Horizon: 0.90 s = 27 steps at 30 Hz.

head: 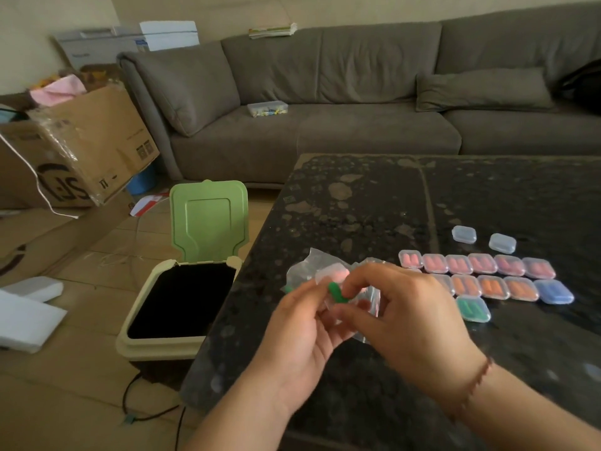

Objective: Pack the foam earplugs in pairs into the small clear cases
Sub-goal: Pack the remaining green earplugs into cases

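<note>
Both hands meet over the left part of the dark stone table (374, 203). My right hand (409, 314) pinches a green foam earplug (335, 291) at its fingertips. My left hand (299, 333) grips a crumpled clear plastic bag (309, 268), with something pink showing inside it. To the right lie rows of small clear cases: pink-filled ones (481, 264), orange-filled ones (494, 287), a blue one (556, 291) and a green one (473, 308). Two empty clear cases (464, 234) (502, 243) sit behind them.
A bin with a raised green lid (208, 219) stands open on the floor by the table's left edge, with a cable beside it. Cardboard boxes (81, 148) and white foam pieces (29, 314) lie at the left. A grey sofa (357, 92) runs along the back.
</note>
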Available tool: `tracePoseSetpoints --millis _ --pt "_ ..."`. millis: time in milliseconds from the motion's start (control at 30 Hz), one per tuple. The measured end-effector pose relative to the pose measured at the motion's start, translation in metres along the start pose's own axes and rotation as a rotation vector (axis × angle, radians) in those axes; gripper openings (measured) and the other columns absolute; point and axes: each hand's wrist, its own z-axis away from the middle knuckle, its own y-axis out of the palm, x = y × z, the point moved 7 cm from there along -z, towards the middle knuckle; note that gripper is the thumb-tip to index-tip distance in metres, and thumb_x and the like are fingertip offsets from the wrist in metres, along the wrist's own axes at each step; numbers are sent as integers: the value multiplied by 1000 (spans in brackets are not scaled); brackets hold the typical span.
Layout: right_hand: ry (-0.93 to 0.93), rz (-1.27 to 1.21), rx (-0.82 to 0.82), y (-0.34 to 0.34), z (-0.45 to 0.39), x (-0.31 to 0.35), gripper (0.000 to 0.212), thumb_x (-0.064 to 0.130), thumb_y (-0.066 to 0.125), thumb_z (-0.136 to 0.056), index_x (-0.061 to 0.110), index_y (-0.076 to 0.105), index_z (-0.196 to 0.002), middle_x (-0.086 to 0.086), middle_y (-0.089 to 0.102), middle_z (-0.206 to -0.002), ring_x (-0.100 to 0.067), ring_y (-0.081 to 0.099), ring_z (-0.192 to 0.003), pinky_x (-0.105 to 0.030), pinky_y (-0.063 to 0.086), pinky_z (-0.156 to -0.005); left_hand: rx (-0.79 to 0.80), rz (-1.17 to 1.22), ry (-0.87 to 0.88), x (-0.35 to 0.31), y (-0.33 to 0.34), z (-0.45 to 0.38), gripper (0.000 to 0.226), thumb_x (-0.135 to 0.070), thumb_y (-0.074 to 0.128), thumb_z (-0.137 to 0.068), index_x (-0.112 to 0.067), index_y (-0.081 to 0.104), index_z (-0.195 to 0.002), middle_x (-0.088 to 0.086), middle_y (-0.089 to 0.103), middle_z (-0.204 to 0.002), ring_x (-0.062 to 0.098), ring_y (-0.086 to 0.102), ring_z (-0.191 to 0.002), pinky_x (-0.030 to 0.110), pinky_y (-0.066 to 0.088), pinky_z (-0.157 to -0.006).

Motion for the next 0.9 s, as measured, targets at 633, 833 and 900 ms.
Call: tracePoseSetpoints --millis 633,833,900 --pt "-148 63 -11 16 4 5 13 49 60 -78 36 65 -80 21 62 -80 1 56 -62 -22 48 -48 55 240 -74 8 3 2 51 -26 62 -82 4 64 -123 17 66 -106 21 67 -94 28 57 -83" --pt "-107 -228 -105 -14 -2 5 4 33 68 -84 30 69 -82 17 62 -68 -3 53 -53 -10 35 -47 24 381 -103 2 -5 -1 34 -10 63 -91 5 63 -121 22 71 -109 27 73 -94 32 61 -75" --pt "46 -234 -153 -27 -10 -12 9 30 65 -84 29 68 -75 14 62 -62 -7 55 -49 -18 41 -45 -30 435 -78 -2 -11 -5 37 -8 65 -87 6 62 -121 26 69 -117 33 72 -102 36 62 -80"
